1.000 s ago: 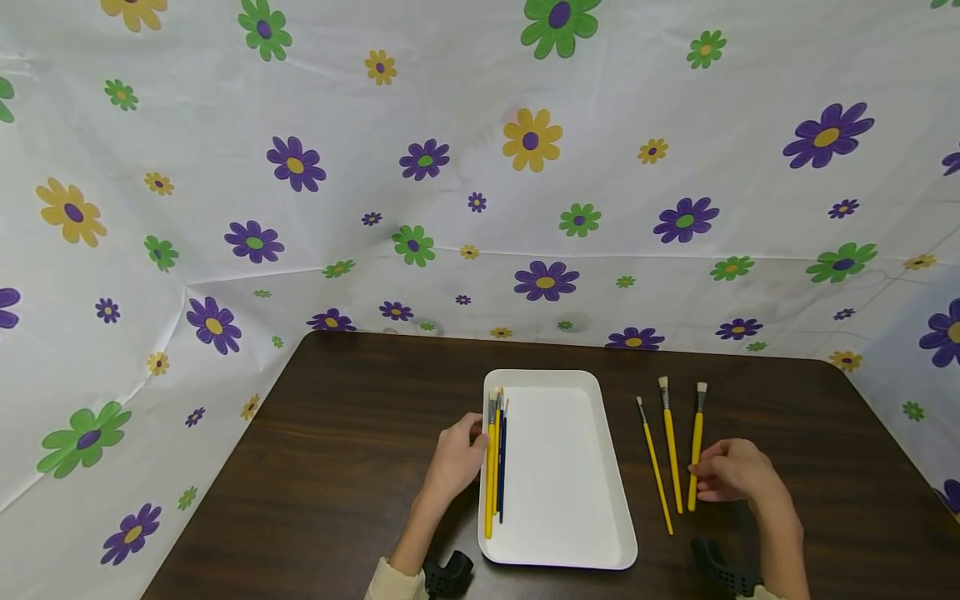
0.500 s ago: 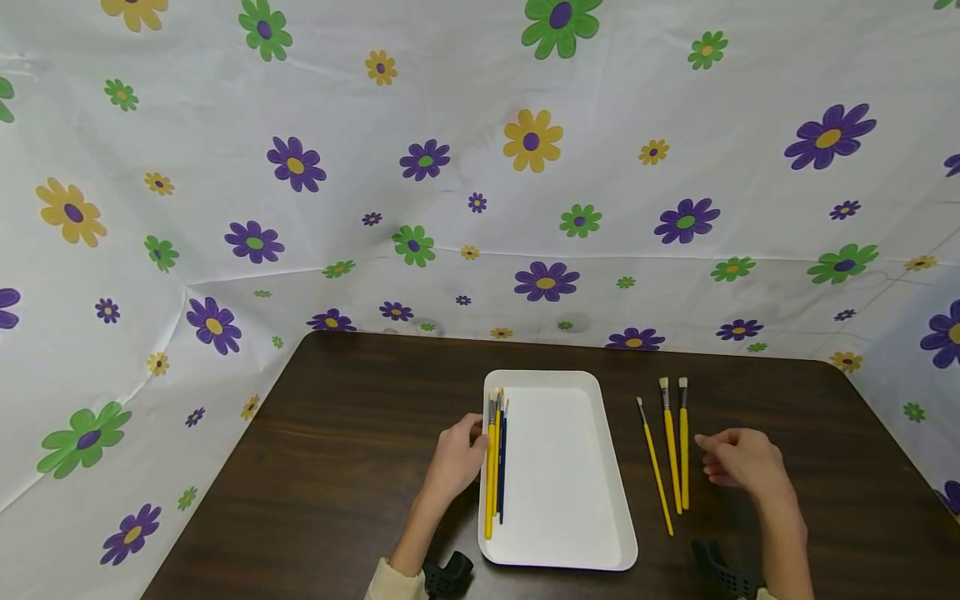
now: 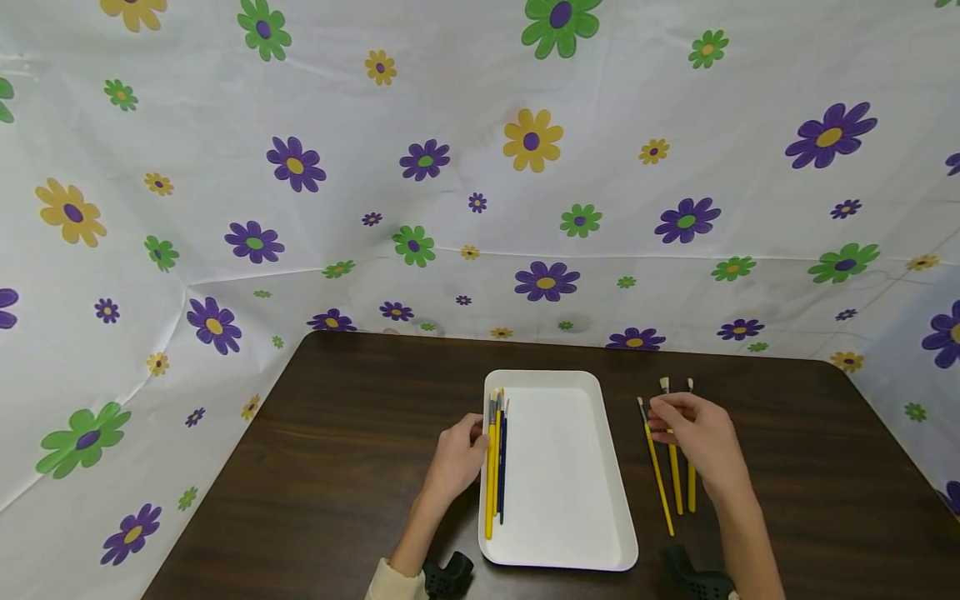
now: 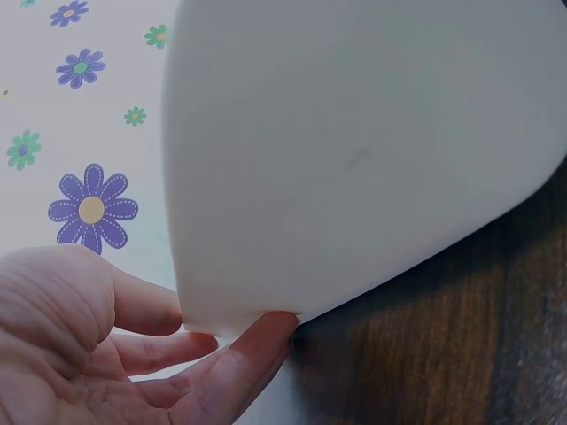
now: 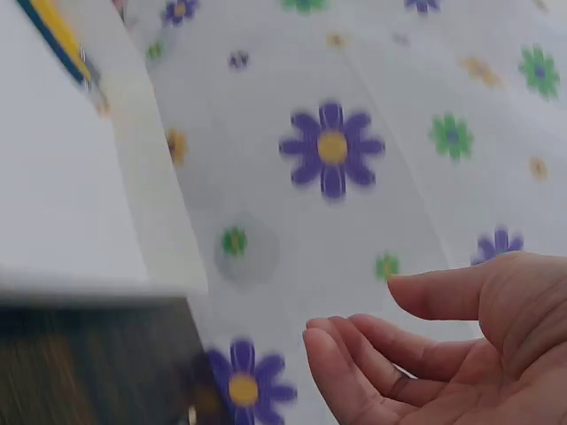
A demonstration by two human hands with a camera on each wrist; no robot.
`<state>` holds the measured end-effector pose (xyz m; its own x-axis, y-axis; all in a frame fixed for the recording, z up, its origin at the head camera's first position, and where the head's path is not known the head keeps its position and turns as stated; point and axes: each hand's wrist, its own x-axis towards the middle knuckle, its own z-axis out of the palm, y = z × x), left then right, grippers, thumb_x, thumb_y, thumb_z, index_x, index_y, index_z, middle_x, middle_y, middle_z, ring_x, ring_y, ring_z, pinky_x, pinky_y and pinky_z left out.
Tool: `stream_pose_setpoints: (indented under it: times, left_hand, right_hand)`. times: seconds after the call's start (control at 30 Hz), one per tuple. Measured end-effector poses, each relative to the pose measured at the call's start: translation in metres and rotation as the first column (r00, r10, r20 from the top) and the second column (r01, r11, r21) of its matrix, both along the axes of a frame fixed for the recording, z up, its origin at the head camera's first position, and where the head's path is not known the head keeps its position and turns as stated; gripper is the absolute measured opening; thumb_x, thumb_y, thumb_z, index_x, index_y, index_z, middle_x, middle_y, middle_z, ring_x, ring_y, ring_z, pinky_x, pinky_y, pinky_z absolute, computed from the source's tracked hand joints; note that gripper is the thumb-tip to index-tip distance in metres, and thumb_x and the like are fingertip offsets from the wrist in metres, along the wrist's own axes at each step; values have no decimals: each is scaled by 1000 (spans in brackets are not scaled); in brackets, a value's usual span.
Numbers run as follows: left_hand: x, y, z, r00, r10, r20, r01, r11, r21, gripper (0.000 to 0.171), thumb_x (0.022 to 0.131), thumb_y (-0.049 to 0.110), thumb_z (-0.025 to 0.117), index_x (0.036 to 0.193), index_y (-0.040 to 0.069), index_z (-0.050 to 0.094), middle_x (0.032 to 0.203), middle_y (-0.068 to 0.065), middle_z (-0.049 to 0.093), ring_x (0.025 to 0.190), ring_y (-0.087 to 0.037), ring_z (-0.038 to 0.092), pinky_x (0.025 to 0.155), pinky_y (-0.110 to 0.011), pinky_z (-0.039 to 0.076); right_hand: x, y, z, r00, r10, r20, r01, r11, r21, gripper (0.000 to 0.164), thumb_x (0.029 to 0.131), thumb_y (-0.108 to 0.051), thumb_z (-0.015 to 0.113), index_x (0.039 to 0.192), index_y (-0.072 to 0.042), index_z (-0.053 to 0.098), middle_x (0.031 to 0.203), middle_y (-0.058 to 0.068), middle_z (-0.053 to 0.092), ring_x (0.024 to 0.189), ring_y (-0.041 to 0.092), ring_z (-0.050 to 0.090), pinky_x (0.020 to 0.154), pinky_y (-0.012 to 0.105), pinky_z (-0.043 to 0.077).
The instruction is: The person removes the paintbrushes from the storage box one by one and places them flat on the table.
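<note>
My left hand (image 3: 456, 457) grips the left rim of a white tray (image 3: 570, 550). In the left wrist view its thumb and fingers pinch the tray wall (image 4: 354, 177). Inside the tray, along its left side, lie yellow paintbrushes (image 3: 491, 483) and dark blue ones (image 3: 503, 467). To the right of the tray, three yellow-handled paintbrushes stand side by side with bristles pointing away: the left one (image 3: 659, 483), the middle one (image 3: 677, 487) and the right one (image 3: 692, 492). My right hand (image 3: 701, 437) hovers over their upper parts, thumb and fingers apart with nothing between them in the right wrist view.
The dark wooden table (image 3: 360, 433) ends at a white flowered sheet (image 3: 450, 100) hanging at the back and left side. Black wrist mounts (image 3: 448, 575) sit on both forearms near the front of the table.
My right hand touched the rightmost paintbrush, moved away from it, then swung left over the three brushes. That brush shifted left, nearer the middle one. My left hand stays on the tray.
</note>
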<state>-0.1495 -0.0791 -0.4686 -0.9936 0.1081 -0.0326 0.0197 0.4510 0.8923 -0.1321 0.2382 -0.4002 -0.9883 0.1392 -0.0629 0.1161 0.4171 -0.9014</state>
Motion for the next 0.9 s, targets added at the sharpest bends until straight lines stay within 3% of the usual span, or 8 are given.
stream_pose_setpoints:
  times: [0.33, 0.6, 0.9]
  left_hand:
    - [-1, 1, -1, 1000, 8, -29, -9, 999, -33, 34, 102, 5, 59, 134, -8, 60, 108, -22, 68, 72, -20, 66, 56, -31, 58]
    - [-1, 0, -3, 999, 11, -47, -13, 998, -57, 33, 102, 4, 58, 133, -8, 60, 105, -21, 69, 72, -20, 65, 55, -32, 56]
    - [-2, 0, -3, 999, 7, -41, -9, 999, -46, 33, 102, 4, 58, 133, -8, 60, 104, -20, 68, 70, -20, 65, 53, -31, 56]
  right_hand:
    - [6, -45, 12, 997, 72, -27, -74, 995, -66, 33, 105, -11, 61, 127, 14, 61, 108, 24, 69, 87, 17, 71, 76, 22, 59]
    - [7, -76, 3, 989, 127, -71, -132, 989, -73, 28, 99, -4, 68, 121, 13, 64, 100, 17, 71, 90, 31, 72, 74, 27, 61]
    - [9, -113, -7, 987, 142, -69, -146, 987, -67, 20, 93, 3, 70, 112, 10, 68, 93, 11, 68, 83, 28, 71, 71, 29, 61]
